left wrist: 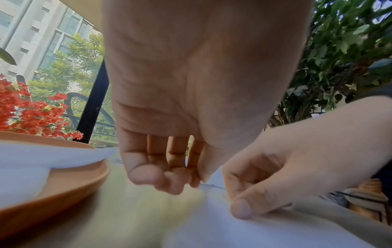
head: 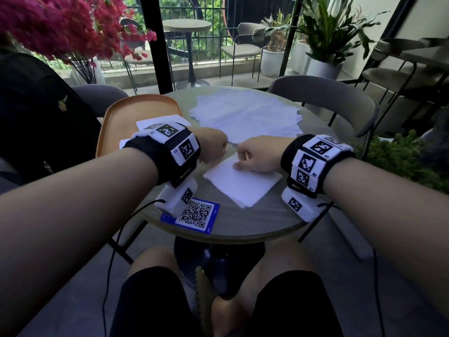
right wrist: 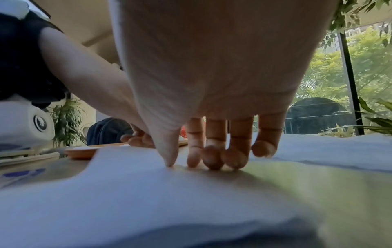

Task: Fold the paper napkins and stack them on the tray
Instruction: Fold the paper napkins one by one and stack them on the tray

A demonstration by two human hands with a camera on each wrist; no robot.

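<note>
Nearest the table edge lies a blue card (head: 196,215) with a square code printed on it, flat on the round table (head: 255,222). Just beyond it sits a folded white napkin (head: 240,186), flat on the tabletop, one corner pointing toward the near edge.

Both hands meet at the far side of that napkin. The right hand (head: 257,154) is curled down onto it: in the right wrist view its thumb tip and fingertips (right wrist: 212,161) press along the napkin's far edge, the fingers bent and close together. The left hand (head: 211,144) is just beside it, knuckles up, fingers curled under; in the left wrist view the thumb and forefinger seem to meet at a thin edge of paper, though blur makes it unclear whether anything is actually pinched.

Left of the hands is an orange tray (head: 121,115), hanging partly past the table's edge. In it lie folded white napkins (head: 160,120), largely hidden behind the left wristband; how many there are cannot be told.

Farther back, toward the table's far side, a loose pile of unfolded napkins (head: 245,113) is spread out flat, edges ragged and overlapping.

Beyond the table stand a grey chair (head: 323,98) and, to the far left, pink flowers (head: 60,25).
</note>
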